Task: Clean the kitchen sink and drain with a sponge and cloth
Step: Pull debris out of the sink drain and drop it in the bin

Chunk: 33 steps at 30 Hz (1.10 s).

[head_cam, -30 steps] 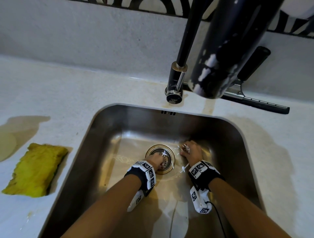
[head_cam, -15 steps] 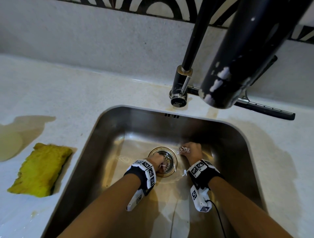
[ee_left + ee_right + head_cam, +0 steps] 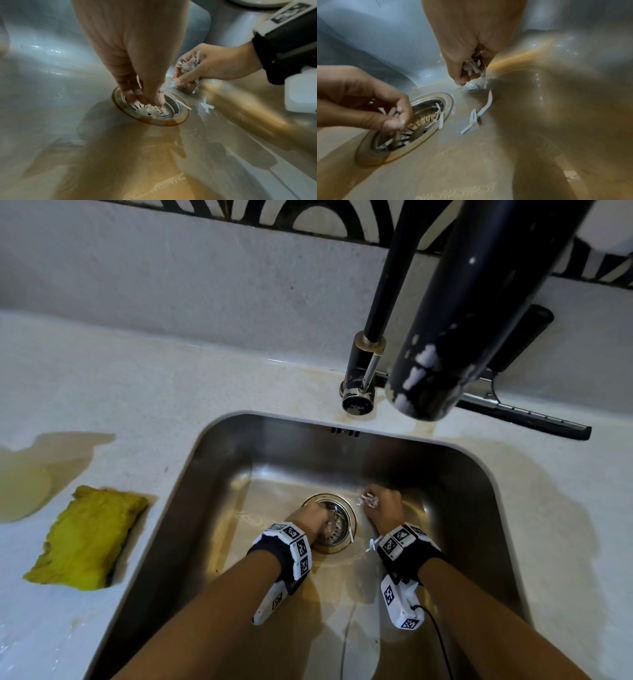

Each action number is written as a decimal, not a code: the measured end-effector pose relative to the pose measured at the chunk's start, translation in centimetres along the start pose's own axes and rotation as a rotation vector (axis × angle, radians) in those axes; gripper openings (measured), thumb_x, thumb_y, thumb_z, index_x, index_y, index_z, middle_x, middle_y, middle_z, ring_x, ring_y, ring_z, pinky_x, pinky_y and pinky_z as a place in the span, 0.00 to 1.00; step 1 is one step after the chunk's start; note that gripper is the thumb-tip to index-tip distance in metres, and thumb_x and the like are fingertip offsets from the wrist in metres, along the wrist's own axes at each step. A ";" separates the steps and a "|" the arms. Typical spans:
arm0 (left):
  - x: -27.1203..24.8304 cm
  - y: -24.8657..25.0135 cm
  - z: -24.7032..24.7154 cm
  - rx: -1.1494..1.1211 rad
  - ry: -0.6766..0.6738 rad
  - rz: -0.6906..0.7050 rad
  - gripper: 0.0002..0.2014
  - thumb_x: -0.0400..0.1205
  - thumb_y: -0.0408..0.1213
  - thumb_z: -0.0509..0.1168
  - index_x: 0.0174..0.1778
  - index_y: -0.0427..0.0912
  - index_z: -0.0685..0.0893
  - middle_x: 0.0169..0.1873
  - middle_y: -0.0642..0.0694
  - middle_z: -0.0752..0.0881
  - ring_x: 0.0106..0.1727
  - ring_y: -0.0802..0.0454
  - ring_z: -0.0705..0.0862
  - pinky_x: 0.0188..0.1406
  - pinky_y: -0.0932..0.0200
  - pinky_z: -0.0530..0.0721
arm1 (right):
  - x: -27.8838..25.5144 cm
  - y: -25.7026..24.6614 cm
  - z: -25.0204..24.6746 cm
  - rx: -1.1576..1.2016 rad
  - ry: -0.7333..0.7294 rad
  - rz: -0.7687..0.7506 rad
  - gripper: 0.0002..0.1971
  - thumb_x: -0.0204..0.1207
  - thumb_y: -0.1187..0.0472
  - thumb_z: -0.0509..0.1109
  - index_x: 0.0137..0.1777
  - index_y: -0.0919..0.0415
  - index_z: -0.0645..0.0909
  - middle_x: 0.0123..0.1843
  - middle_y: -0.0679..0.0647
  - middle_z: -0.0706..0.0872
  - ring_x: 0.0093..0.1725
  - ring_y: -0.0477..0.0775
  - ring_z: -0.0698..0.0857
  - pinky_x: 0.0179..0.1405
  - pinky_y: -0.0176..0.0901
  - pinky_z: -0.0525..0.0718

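Observation:
Both hands are down in the steel sink (image 3: 219, 481). My left hand (image 3: 310, 517) reaches into the round drain strainer (image 3: 337, 529) and pinches white paper shreds (image 3: 394, 112) between bunched fingertips (image 3: 150, 102). Just right of the drain, my right hand (image 3: 380, 510) grips a bunch of the same shreds (image 3: 190, 65) in a curled fist (image 3: 471, 70), knuckles near the sink floor. A few loose strips (image 3: 479, 112) lie on the wet floor between the hands, and some (image 3: 441, 117) hang over the strainer rim. A yellow sponge (image 3: 87, 537) lies on the counter to the left.
The black faucet spout (image 3: 455, 344) hangs over the sink's far right, its base (image 3: 358, 402) at the back rim. A squeegee (image 3: 527, 419) lies on the counter behind. A wet patch (image 3: 41, 460) spreads on the white counter above the sponge.
The left hand's fingers have dipped deeper into the strainer. The right fist has held its place beside the drain. The head view has shifted slightly down.

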<state>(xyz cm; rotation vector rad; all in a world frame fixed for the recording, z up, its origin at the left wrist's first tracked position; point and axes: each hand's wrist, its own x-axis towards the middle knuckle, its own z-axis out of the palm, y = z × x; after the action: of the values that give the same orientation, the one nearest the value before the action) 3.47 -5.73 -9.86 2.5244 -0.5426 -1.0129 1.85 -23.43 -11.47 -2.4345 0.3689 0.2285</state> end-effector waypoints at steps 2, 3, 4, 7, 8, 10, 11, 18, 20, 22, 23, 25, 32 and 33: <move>-0.1 0.1 -0.2 0.035 0.058 0.018 0.10 0.84 0.31 0.59 0.54 0.38 0.84 0.54 0.39 0.82 0.63 0.42 0.81 0.61 0.57 0.75 | -0.5 0.0 -0.1 0.055 -0.041 -0.072 0.10 0.69 0.75 0.71 0.48 0.66 0.88 0.45 0.60 0.88 0.46 0.50 0.84 0.38 0.26 0.69; -0.1 0.2 -0.4 0.046 0.074 0.004 0.10 0.84 0.33 0.59 0.57 0.38 0.84 0.57 0.39 0.83 0.63 0.42 0.81 0.63 0.57 0.76 | -0.6 0.2 -0.1 0.052 -0.080 -0.110 0.10 0.67 0.75 0.72 0.46 0.66 0.89 0.44 0.61 0.89 0.46 0.51 0.85 0.38 0.27 0.71; -0.1 0.3 -0.5 0.055 0.090 -0.015 0.11 0.84 0.33 0.60 0.59 0.38 0.84 0.59 0.38 0.83 0.62 0.41 0.82 0.64 0.54 0.78 | -0.8 0.5 0.1 0.044 -0.129 -0.122 0.10 0.66 0.73 0.74 0.45 0.64 0.90 0.43 0.62 0.89 0.46 0.53 0.85 0.38 0.27 0.72; -0.4 0.6 -0.6 0.067 0.113 -0.044 0.12 0.83 0.31 0.60 0.59 0.38 0.84 0.59 0.36 0.84 0.59 0.40 0.84 0.60 0.51 0.80 | -1.2 2.8 1.3 -0.006 -0.238 -0.087 0.09 0.67 0.62 0.77 0.45 0.48 0.89 0.42 0.52 0.81 0.49 0.48 0.83 0.41 0.20 0.70; -0.4 0.6 -0.6 0.063 0.125 -0.052 0.12 0.83 0.31 0.60 0.59 0.37 0.84 0.58 0.36 0.83 0.59 0.40 0.84 0.60 0.51 0.80 | -0.6 4.9 2.6 -0.021 -0.249 -0.090 0.09 0.65 0.57 0.79 0.42 0.41 0.88 0.41 0.50 0.80 0.47 0.46 0.82 0.42 0.21 0.71; -0.5 0.7 -0.8 0.065 0.143 -0.076 0.12 0.84 0.31 0.58 0.60 0.36 0.83 0.59 0.35 0.82 0.60 0.39 0.83 0.61 0.51 0.79 | -0.6 6.1 3.4 -0.027 -0.285 -0.106 0.16 0.57 0.55 0.84 0.40 0.35 0.85 0.42 0.51 0.81 0.45 0.47 0.82 0.45 0.26 0.73; -0.4 0.6 -0.7 0.062 0.147 -0.081 0.13 0.85 0.32 0.57 0.60 0.36 0.83 0.59 0.34 0.82 0.60 0.39 0.82 0.61 0.51 0.79 | -0.8 5.7 3.2 -0.024 -0.299 -0.120 0.19 0.56 0.57 0.85 0.43 0.36 0.86 0.44 0.53 0.82 0.45 0.47 0.81 0.46 0.21 0.71; -0.3 -0.1 -0.5 0.103 0.170 -0.065 0.14 0.84 0.32 0.59 0.64 0.41 0.82 0.60 0.36 0.81 0.61 0.39 0.82 0.60 0.52 0.80 | -1.8 1.7 1.4 -0.186 -0.306 -0.191 0.08 0.64 0.62 0.81 0.41 0.63 0.89 0.37 0.50 0.82 0.38 0.45 0.76 0.30 0.16 0.71; -0.4 -0.2 -0.5 0.095 0.174 -0.055 0.14 0.83 0.30 0.60 0.64 0.42 0.81 0.59 0.37 0.81 0.60 0.38 0.83 0.59 0.51 0.80 | -1.8 1.2 1.5 -0.133 -0.254 -0.159 0.06 0.63 0.64 0.80 0.38 0.63 0.86 0.36 0.49 0.79 0.36 0.46 0.75 0.25 0.20 0.70; -0.4 -0.3 -0.5 0.061 0.178 -0.036 0.13 0.82 0.28 0.60 0.61 0.42 0.82 0.57 0.37 0.82 0.57 0.39 0.84 0.57 0.52 0.81 | -2.1 1.6 1.9 -0.011 -0.159 -0.142 0.10 0.62 0.66 0.81 0.37 0.58 0.82 0.36 0.50 0.80 0.37 0.48 0.77 0.28 0.21 0.68; -0.5 -0.4 -0.5 0.049 0.174 -0.030 0.13 0.82 0.28 0.60 0.59 0.42 0.82 0.57 0.38 0.82 0.56 0.40 0.84 0.56 0.52 0.82 | -2.2 1.6 1.7 0.028 -0.132 -0.128 0.11 0.62 0.67 0.81 0.36 0.58 0.80 0.35 0.51 0.80 0.35 0.49 0.78 0.31 0.22 0.69; -0.6 -0.4 -0.5 0.036 0.172 -0.028 0.12 0.82 0.27 0.61 0.58 0.41 0.83 0.57 0.38 0.82 0.56 0.40 0.84 0.56 0.52 0.82 | -2.8 1.1 0.8 0.038 -0.109 -0.101 0.07 0.63 0.68 0.80 0.35 0.63 0.83 0.33 0.54 0.84 0.34 0.50 0.80 0.33 0.31 0.75; -0.5 -0.4 -0.4 -0.012 0.140 -0.058 0.14 0.83 0.29 0.61 0.64 0.38 0.83 0.63 0.37 0.81 0.63 0.39 0.81 0.64 0.51 0.79 | -3.6 2.5 -1.7 -0.040 -0.057 0.039 0.09 0.65 0.66 0.75 0.38 0.49 0.86 0.44 0.54 0.88 0.48 0.55 0.86 0.47 0.33 0.80; -0.5 -0.3 -0.3 -0.017 0.133 -0.055 0.14 0.84 0.29 0.59 0.64 0.35 0.82 0.63 0.36 0.81 0.63 0.39 0.81 0.65 0.51 0.78 | -3.5 3.1 -1.6 -0.039 -0.065 0.066 0.09 0.65 0.66 0.75 0.39 0.49 0.86 0.45 0.57 0.87 0.50 0.58 0.86 0.51 0.39 0.81</move>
<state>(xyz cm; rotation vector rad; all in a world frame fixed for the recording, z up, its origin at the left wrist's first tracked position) 3.39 -5.20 -9.49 2.5814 -0.4263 -0.8572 -2.36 -26.00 -11.15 -2.4485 0.4204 0.3453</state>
